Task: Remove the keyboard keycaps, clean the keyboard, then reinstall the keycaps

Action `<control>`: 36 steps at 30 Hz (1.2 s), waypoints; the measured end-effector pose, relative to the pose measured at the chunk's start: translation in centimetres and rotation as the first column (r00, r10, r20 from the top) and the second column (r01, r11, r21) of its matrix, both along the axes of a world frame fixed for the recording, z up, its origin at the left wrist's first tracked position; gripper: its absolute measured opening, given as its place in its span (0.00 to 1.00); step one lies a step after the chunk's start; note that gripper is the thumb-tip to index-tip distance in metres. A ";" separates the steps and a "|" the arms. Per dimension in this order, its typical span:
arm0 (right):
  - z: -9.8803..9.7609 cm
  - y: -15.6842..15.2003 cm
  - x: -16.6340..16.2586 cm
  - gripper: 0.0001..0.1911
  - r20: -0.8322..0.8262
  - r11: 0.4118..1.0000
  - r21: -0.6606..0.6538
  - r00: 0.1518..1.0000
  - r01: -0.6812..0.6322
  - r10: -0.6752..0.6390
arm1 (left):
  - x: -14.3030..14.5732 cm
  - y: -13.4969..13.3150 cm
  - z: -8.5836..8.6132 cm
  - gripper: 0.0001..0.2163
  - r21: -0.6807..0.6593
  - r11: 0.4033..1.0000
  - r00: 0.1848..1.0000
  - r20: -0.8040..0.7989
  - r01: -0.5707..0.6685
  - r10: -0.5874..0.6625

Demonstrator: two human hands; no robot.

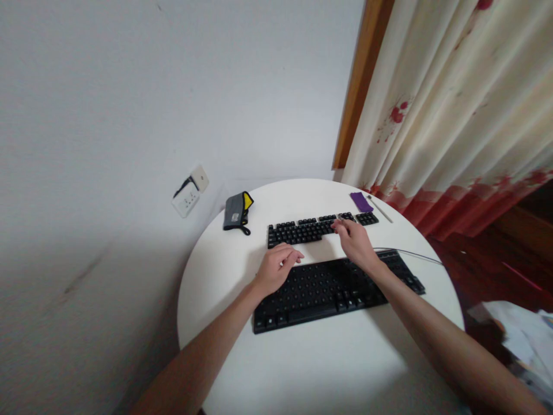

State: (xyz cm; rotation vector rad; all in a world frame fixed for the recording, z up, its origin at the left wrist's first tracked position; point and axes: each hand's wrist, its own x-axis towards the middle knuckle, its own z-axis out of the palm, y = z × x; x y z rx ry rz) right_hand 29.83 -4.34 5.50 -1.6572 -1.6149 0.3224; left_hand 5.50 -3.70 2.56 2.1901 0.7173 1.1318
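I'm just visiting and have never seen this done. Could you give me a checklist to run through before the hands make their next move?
1. Keyboard lying flat on the table: ok.
2. Keyboard fully capped: not ok; much of it is bare, with some keys along its near edge.
3. Loose keycaps grouped in rows: ok, just beyond the keyboard.
4. Right hand holding a keycap: cannot tell; its fingertips are at the right part of the rows.
5. Left hand touching the keyboard: cannot tell; it is over the far left corner.
6. Purple cloth off the keycaps: ok, it lies beyond them.
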 end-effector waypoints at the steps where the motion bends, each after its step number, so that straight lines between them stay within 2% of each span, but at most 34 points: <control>1: 0.5 -0.8 0.2 0.23 -0.085 0.998 0.058 0.996 -0.021 0.026 | 0.0 0.0 0.0 0.15 0.000 1.000 1.000 -0.005 0.002 -0.002; 4: 1.5 -3.5 0.7 0.24 -0.196 0.990 0.135 0.979 -0.032 0.059 | 0.2 -0.1 0.0 0.15 0.000 1.000 1.000 -0.023 0.007 -0.007; 6: 1.5 -5.5 0.8 0.25 -0.204 0.993 0.117 0.978 -0.019 0.043 | 0.3 -0.2 0.0 0.15 0.000 1.000 0.999 -0.035 0.009 -0.009; 11: -0.4 -9.2 0.6 0.24 -0.301 0.986 -0.143 0.953 -0.085 0.038 | 0.5 -0.3 0.3 0.14 -0.003 1.000 0.998 -0.054 0.022 -0.022; 14: -1.7 -10.3 0.4 0.22 -0.311 0.968 -0.224 0.950 -0.116 0.041 | 0.5 -0.3 0.4 0.14 -0.009 1.000 0.998 -0.056 0.021 -0.021; 17: -2.5 -10.6 0.3 0.21 -0.288 0.964 -0.247 0.957 -0.099 0.025 | 0.6 -0.3 0.4 0.14 -0.009 1.000 0.998 -0.059 0.020 -0.021; 23: -2.7 -10.7 -0.2 0.19 -0.256 0.958 -0.277 0.967 -0.067 -0.007 | 0.6 -0.3 0.4 0.14 -0.003 1.000 0.998 -0.062 0.019 -0.019; 28: -2.5 -10.8 -1.0 0.19 -0.150 0.967 -0.235 0.987 -0.095 0.060 | 0.6 -0.3 0.3 0.14 -0.008 1.000 0.997 -0.076 0.019 -0.019; 33: -3.0 -11.2 -2.4 0.15 0.107 0.975 -0.201 0.988 -0.092 0.115 | 0.7 -0.4 0.3 0.14 -0.009 1.000 0.992 -0.125 0.024 -0.025; 36: -3.2 -11.0 -2.7 0.12 0.251 0.970 -0.234 0.960 -0.062 0.122 | 0.8 -0.4 0.3 0.13 -0.017 1.000 0.980 -0.197 0.024 -0.027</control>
